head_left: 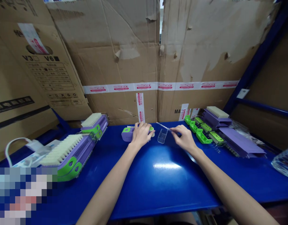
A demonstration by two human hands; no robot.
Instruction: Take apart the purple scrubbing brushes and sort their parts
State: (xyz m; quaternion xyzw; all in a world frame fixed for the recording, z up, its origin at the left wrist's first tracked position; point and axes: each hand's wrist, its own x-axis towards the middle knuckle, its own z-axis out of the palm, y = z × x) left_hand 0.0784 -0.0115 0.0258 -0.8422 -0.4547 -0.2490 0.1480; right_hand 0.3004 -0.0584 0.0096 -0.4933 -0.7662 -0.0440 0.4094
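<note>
A purple brush with green ends point(127, 134) lies on the blue tabletop near the cardboard wall. My left hand point(141, 134) is closed over it from above, hiding its middle and most of its bristles. To the right stands a small clear plastic box point(162, 136), apart from both hands. Between thumb and fingers my right hand point(183, 137) pinches a thin, pale, see-through strip point(163, 126). The strip points up and left, its far end above the clear box. Whether it is a flat piece seen edge-on I cannot tell.
Finished-looking purple and green brushes point(70, 154) are lined up at left, beside a white plug and cable point(37, 146). Green clips point(202, 136), springs and purple shells point(241, 142) lie at right. Cardboard point(120, 62) walls the back; a clear plastic container point(285, 162) sits far right.
</note>
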